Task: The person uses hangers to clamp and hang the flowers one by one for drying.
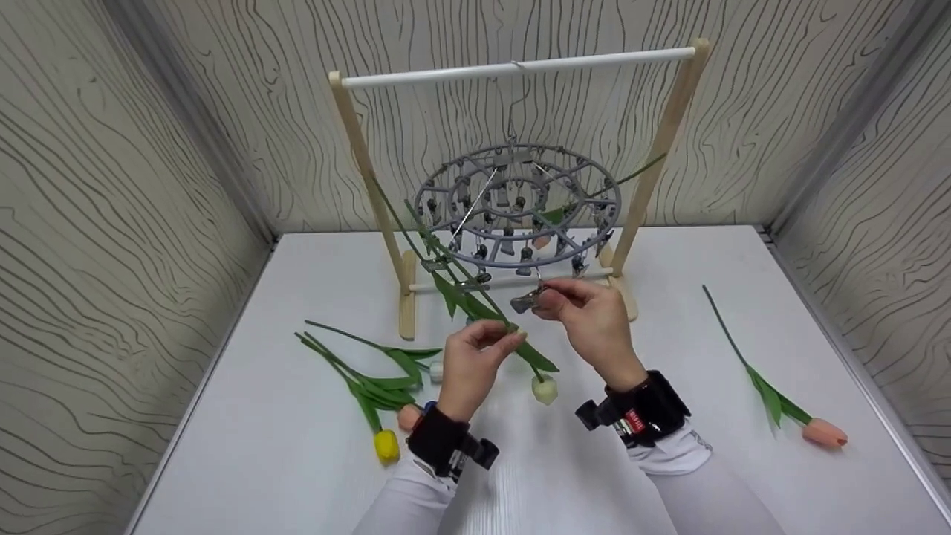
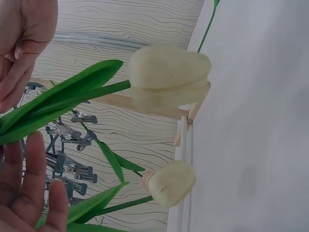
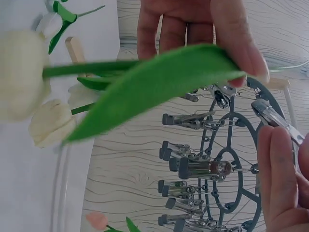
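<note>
My left hand (image 1: 475,368) pinches the green stem of a white tulip (image 1: 544,389), its bloom pointing down toward me. In the left wrist view that white bloom fills the upper middle. A metal clip (image 1: 524,302) with grey tips, at the front of the round grey clip hanger (image 1: 513,264), is pinched by my right hand (image 1: 598,327). The right wrist view shows the tulip's leaf (image 3: 145,96) apart from this clip (image 3: 275,118); whether its jaws are parted I cannot tell. Another white tulip (image 2: 171,183) hangs by the hanger's left side, mostly hidden in the head view.
The hanger hooks onto a white rod (image 1: 594,59) between wooden posts (image 1: 661,156). A peach tulip (image 1: 541,241) hangs at its back right. A yellow tulip (image 1: 386,446) lies at left with a peach one (image 1: 409,417) and a white one (image 1: 436,371). Another peach tulip (image 1: 823,432) lies at right.
</note>
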A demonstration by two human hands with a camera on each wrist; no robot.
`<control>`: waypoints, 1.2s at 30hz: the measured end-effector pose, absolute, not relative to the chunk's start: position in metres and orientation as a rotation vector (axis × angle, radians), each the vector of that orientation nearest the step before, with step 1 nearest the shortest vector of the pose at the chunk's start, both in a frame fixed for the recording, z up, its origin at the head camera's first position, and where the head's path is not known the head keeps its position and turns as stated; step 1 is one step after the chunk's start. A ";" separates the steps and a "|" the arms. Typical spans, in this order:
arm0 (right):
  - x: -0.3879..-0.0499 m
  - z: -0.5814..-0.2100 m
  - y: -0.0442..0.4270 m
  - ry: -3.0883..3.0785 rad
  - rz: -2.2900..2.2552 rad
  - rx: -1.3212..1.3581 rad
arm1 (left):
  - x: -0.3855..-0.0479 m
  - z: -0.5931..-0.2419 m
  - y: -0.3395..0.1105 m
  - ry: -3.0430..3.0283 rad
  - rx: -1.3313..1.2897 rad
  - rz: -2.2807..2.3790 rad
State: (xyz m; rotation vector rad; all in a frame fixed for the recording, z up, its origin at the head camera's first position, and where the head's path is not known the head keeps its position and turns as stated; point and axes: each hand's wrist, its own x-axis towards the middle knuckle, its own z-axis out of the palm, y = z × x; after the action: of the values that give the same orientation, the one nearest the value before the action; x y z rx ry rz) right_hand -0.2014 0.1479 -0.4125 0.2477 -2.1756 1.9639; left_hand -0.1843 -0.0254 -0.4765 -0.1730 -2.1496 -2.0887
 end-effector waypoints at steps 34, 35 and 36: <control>-0.197 -0.420 0.135 -2.102 1.981 0.176 | -0.188 -0.470 -0.020 -2.072 -0.269 -2.083; -0.197 -0.420 0.135 -2.106 1.983 0.173 | -0.188 -0.469 -0.021 -2.074 -0.264 -2.085; -0.197 -0.420 0.135 -2.112 1.987 0.171 | -0.188 -0.469 -0.021 -2.078 -0.257 -2.085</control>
State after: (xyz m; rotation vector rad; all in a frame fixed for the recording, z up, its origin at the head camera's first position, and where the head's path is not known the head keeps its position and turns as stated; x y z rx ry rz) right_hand -0.1969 0.1346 -0.4196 0.1705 -2.1121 1.9869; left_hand -0.1879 -0.0211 -0.4695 -0.2573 -2.0783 -2.0848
